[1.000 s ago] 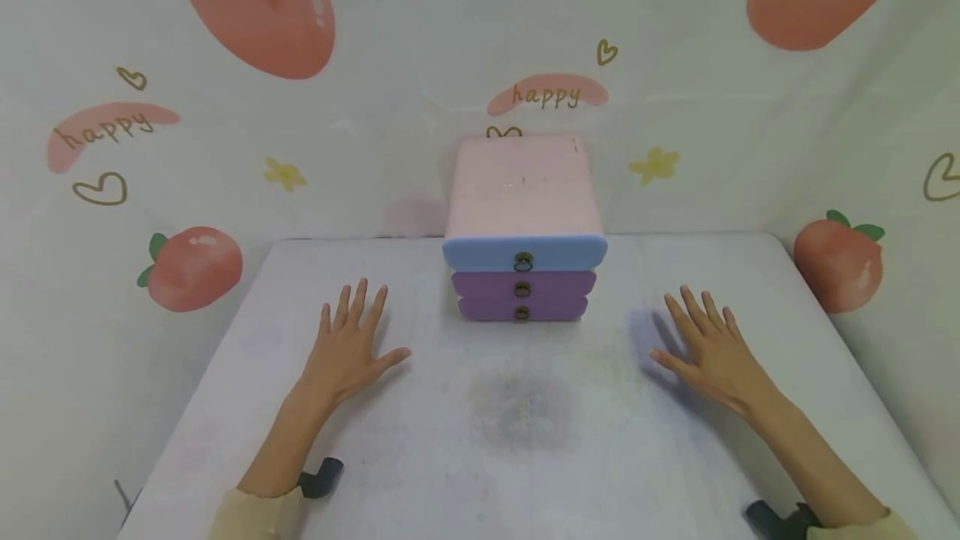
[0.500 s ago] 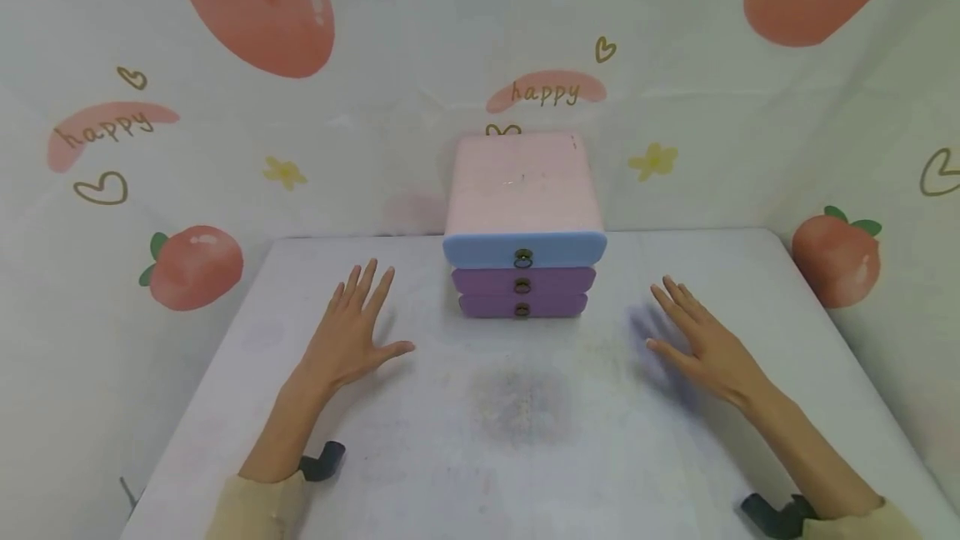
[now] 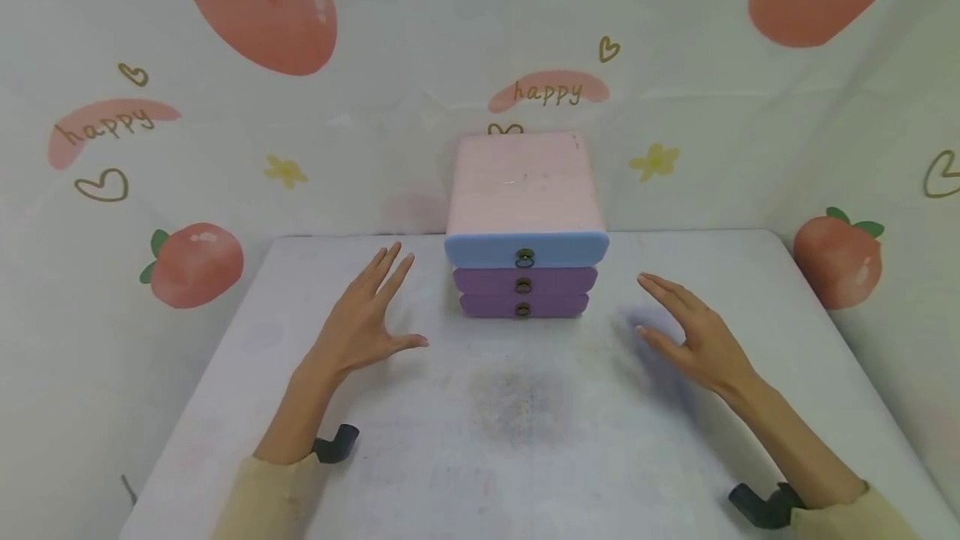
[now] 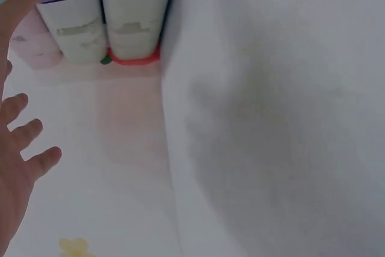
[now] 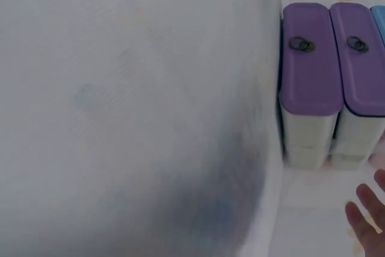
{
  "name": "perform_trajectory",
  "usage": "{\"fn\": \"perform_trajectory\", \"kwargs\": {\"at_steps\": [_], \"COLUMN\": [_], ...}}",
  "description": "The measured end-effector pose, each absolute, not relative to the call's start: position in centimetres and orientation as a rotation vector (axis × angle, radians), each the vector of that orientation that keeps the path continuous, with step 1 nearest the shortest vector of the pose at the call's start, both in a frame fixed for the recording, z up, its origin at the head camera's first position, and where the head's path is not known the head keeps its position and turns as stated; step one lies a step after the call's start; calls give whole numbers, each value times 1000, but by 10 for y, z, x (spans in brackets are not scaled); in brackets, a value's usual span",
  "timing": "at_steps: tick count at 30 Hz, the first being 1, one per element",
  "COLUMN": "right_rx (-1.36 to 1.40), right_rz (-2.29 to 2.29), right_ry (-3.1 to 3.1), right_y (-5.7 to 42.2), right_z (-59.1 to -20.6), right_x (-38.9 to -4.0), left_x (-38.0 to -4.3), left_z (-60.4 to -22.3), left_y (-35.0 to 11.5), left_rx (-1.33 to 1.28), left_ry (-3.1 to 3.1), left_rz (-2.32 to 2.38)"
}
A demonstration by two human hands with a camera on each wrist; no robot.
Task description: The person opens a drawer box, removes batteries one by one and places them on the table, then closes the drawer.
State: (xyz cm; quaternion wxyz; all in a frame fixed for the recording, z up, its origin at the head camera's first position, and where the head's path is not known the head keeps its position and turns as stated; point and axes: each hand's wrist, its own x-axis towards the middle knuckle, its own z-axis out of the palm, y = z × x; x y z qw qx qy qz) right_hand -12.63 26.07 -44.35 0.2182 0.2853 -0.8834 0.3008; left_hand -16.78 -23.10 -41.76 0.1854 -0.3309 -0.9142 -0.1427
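As we look down across a white table [image 3: 495, 490], a small drawer cabinet [image 3: 525, 182] stands near the far edge, in front of a pale backdrop [image 3: 390, 23] and between a person's raised hands. We count one blue drawer front [image 3: 483, 251] under the pink top and two purple drawer fronts [image 3: 487, 281] below it, each fitted with a dark ring pull [image 3: 524, 258].

On one side we see the left hand [image 3: 360, 323], near the cabinet but apart from it, its fingers extended and released, the thumb spread wide toward the middle. Opposite, we find the right hand [image 3: 701, 344], likewise apart from the cabinet, its fingers straight, close together and released, the thumb held away from them.

We note a dark device [image 3: 337, 444] at each wrist, beside pale yellow sleeves [image 3: 262, 494]. From the right wrist, we view the purple fronts sideways, with whitish drawer bodies behind. On the backdrop we read "happy" among printed red fruits [image 3: 197, 265] and yellow flowers [image 3: 286, 171].
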Motion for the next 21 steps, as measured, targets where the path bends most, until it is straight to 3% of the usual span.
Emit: {"fn": "perform_trajectory", "kwargs": {"at_steps": [21], "right_rx": [951], "right_rz": [1248], "right_ry": [-2050], "right_y": [196], "right_z": [-386], "right_x": [-131], "left_x": [-198], "left_z": [-382], "left_y": [-196], "left_rx": [-1088], "left_ry": [-2425], "left_rz": [-892]}}
